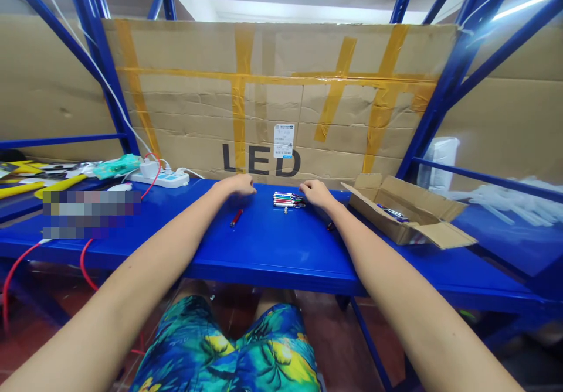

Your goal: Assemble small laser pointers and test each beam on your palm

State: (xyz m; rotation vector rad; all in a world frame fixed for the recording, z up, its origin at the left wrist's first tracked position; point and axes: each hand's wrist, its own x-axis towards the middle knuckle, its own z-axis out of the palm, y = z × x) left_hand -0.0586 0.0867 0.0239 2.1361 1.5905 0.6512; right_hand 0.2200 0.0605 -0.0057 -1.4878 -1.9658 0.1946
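My left hand rests closed on the far part of the blue table, its fingers curled under and mostly hidden. Toward me from it lies a single red pen-shaped stick with a metal end. My right hand is closed too, at the right end of a row of slim pen-shaped sticks in silver, red and blue. Whether it touches them I cannot tell. Small silver pieces lie just in front of the row. Beside my right wrist, a small dark object is partly covered.
An open cardboard box with several similar sticks stands on the right. On the left are a white power strip, red cables and yellow-handled tools. A large cardboard sheet marked LED closes off the back between blue posts.
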